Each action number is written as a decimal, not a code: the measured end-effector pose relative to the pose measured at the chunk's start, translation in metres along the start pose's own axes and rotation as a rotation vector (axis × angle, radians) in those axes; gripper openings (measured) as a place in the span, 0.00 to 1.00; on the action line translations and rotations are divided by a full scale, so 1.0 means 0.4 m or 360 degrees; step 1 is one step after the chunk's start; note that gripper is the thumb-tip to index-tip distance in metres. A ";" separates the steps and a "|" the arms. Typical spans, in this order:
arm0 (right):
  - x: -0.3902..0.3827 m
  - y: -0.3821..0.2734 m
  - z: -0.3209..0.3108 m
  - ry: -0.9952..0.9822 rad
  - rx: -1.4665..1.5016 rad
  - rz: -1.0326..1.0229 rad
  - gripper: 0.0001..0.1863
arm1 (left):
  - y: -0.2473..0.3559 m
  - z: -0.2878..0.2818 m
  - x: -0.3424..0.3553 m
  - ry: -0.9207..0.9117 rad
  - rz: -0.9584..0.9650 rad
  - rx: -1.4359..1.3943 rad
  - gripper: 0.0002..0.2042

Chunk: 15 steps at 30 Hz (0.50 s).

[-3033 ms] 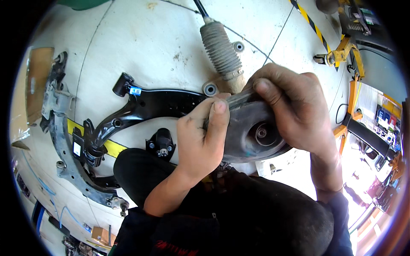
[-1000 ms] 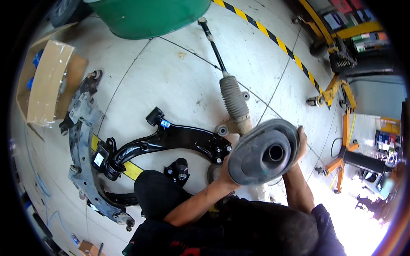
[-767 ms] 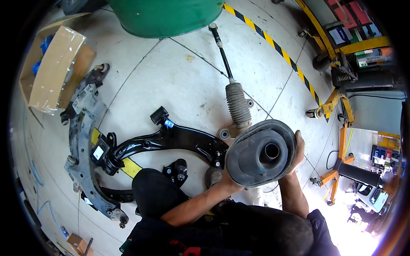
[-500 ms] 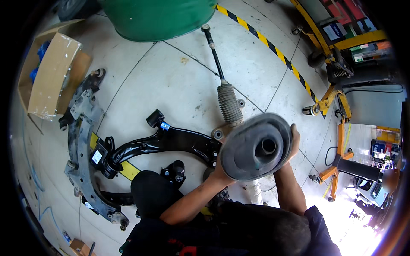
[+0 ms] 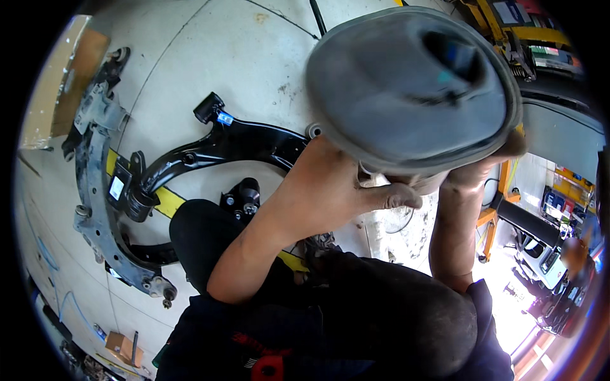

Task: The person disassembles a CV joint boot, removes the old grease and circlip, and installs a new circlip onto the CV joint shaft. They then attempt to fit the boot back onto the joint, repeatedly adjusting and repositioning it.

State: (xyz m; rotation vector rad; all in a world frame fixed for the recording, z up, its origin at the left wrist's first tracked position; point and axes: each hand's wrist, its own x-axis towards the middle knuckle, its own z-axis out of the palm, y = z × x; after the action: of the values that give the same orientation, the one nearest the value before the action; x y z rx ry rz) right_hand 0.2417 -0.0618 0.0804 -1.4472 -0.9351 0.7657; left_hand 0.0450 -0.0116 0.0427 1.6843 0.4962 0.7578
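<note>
A dark grey, oval rubber boot (image 5: 400,95) with a raised neck and a hole is held up close in front of me, its rim tilted. My right hand (image 5: 486,162) grips its lower right edge from underneath. Below its lower left edge is my left hand (image 5: 343,184), thumb stretched along the underside and other fingers hidden behind the rubber. On the floor to the left lies a shiny black control arm (image 5: 248,141) with a blue sticker. Beyond the boot, a thin black rod (image 5: 318,18) shows; the rest of that steering part is mostly covered.
A worn grey metal suspension part (image 5: 101,181) lies farther left, near a cardboard box (image 5: 76,82). A smaller box (image 5: 124,348) sits at lower left. Yellow floor tape (image 5: 168,202) runs under the parts. Orange equipment legs (image 5: 488,219) stand at right.
The boot has come up and to the right, closer to me, and has tilted. It now covers the steering part's bellows. My view has shifted, and the green drum is out of sight.
</note>
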 end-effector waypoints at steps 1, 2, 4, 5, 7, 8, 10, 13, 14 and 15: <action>0.015 0.002 -0.025 0.0086 0.0047 -0.0065 0.54 | -0.007 0.007 0.010 -0.0025 -0.0046 -0.0036 0.37; 0.037 0.008 -0.051 0.0035 0.0168 -0.0162 0.54 | -0.017 0.013 0.017 -0.0049 -0.0093 -0.0071 0.39; 0.076 0.037 -0.112 0.0042 0.0509 0.0005 0.55 | -0.051 0.037 0.037 0.0006 -0.0118 -0.0282 0.42; 0.096 0.060 -0.146 0.0045 0.0584 0.0054 0.55 | -0.071 0.042 0.040 -0.0106 -0.0347 -0.0113 0.34; 0.127 0.149 -0.199 0.0250 0.0449 0.0374 0.47 | -0.110 0.062 0.044 -0.0295 -0.0463 -0.0232 0.31; 0.123 0.210 -0.219 0.0348 0.0317 0.0581 0.40 | -0.127 0.072 0.044 -0.0426 -0.0637 -0.0256 0.30; 0.090 0.358 -0.240 0.0479 0.0045 0.0865 0.35 | -0.146 0.094 0.036 -0.0381 -0.0453 -0.0474 0.24; -0.024 0.520 -0.294 0.0500 0.0044 0.1152 0.40 | -0.153 0.106 0.029 -0.0257 -0.0119 -0.0380 0.22; -0.055 0.545 -0.314 0.0607 0.0166 0.1210 0.41 | -0.151 0.104 0.028 -0.0249 -0.0091 -0.0283 0.21; -0.063 0.553 -0.332 0.0588 -0.0124 0.1219 0.43 | -0.148 0.101 0.028 -0.0229 -0.0042 -0.0186 0.21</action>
State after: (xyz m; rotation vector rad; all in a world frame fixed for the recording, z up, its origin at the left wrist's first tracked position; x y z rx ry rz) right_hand 0.3718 -0.1432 -0.1288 -1.9571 -0.1029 0.9619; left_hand 0.0856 -0.0173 -0.0171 1.6067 0.3660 0.6297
